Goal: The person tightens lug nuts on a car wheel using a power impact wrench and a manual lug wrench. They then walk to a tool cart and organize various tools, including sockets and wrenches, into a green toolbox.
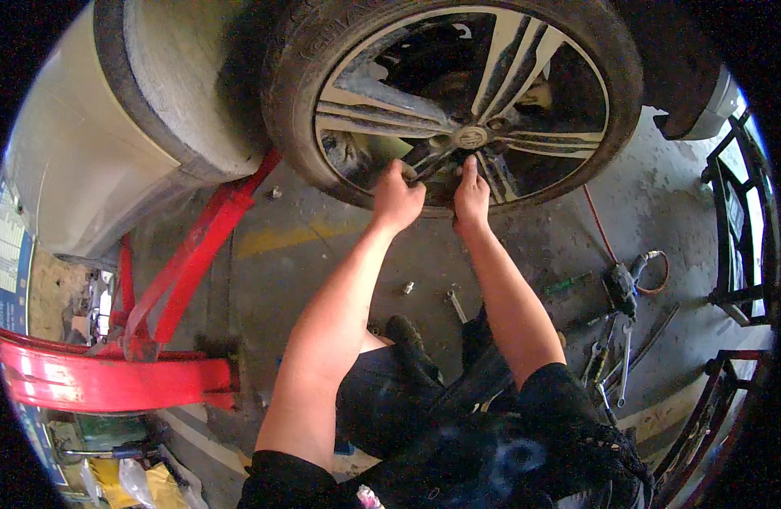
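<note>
A car wheel [382,117] with a dark tyre [290,127] and a dirty silver-and-black multi-spoke rim hangs before me at the top. My left hand [399,197] is closed on a lower spoke, left of the hub cap [470,137]. Just to its right, my right hand [472,197] grips the lower spokes with its thumb pointing up near the hub. The fingers of both hands are mostly hidden behind the spokes. Whether the wheel is fastened to its hub cannot be seen.
A red lift arm [200,254] reaches under the car body [94,161] from a red lift base [119,382] at left. An impact wrench [621,287] with a red hose, several spanners [625,360] and a socket [408,288] lie on the floor. Black metal racks [742,229] stand at right.
</note>
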Motion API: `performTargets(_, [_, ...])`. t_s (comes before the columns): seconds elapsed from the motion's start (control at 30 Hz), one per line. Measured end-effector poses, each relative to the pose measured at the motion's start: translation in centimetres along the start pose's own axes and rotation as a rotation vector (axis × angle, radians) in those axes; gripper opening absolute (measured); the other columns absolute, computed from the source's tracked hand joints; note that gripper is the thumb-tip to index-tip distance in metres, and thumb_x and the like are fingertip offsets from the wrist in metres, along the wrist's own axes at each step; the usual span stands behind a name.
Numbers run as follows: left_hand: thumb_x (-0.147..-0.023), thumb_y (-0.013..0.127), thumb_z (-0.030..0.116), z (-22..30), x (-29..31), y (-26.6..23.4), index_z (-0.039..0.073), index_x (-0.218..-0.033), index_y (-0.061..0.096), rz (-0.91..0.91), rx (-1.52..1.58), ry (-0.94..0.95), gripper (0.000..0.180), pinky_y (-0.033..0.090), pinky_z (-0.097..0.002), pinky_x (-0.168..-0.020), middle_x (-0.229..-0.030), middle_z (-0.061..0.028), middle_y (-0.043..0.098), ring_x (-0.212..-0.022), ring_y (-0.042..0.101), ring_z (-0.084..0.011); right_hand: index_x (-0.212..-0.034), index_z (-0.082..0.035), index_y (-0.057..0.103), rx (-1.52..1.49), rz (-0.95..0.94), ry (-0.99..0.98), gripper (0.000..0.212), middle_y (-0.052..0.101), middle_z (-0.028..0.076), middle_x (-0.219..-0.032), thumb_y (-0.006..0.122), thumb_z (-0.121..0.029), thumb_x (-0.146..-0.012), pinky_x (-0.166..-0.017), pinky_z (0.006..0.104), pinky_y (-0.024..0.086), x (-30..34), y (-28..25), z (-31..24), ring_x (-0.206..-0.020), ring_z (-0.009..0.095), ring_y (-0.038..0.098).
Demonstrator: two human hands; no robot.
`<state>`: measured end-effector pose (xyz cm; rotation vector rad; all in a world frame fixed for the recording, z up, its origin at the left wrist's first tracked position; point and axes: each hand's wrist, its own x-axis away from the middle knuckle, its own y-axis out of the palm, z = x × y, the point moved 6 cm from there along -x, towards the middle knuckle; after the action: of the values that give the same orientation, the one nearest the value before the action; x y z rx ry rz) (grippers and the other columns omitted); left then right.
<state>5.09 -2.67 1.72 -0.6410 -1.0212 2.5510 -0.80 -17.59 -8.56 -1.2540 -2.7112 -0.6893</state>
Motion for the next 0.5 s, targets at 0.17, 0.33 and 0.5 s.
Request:
performTargets(0.17, [-0.072, 0.059, 0.005, 0.4, 0.1, -0.6, -0.001, -0.095, 0.057, -0.105, 0.2, -0.134, 0.024, 0.049, -0.0418, -0.076, -0.088, -0.0191, 0.065, -0.085, 0.064, -0.0352, -0.094, 0.002, 0.066, 0.295, 0.136, -0.474, 0.035, 0.066, 0.01, -0.08, 0.062, -0.033, -0.093, -0.069, 0.0347, 0.044, 2.6, 0.3, -5.2, -0.073, 0.022, 0.059])
performTargets(0.33, [-0.069, 0.058, 0.0, 0.4, 0.9, -1.3, 0.001, -0.095, 0.057, -0.142, 0.406, -0.185, 0.026, 0.047, -0.0345, -0.07, -0.084, -0.011, 0.062, -0.079, 0.061, -0.0233, -0.106, 0.001, 0.063, 0.304, 0.064, -0.112, 0.053, 0.068, 0.019, -0.093, 0.042, -0.047, -0.098, -0.073, 0.0455, 0.049, 1.4, 1.2, -4.3, -0.08, 0.034, 0.063])
performTargets(0.5, [-0.07, 0.055, -0.005, 0.9, 1.3, -1.2, 0.005, -0.098, 0.056, -0.247, 0.754, -0.22, 0.03, 0.043, -0.0266, -0.073, -0.09, -0.0032, 0.055, -0.081, 0.052, -0.015, -0.112, 0.001, 0.061, -0.221, 0.004, 0.118, 0.053, 0.067, 0.011, -0.093, 0.046, -0.047, -0.097, -0.079, 0.04, 0.049, 1.7, 1.7, -2.4, -0.081, 0.029, 0.062])
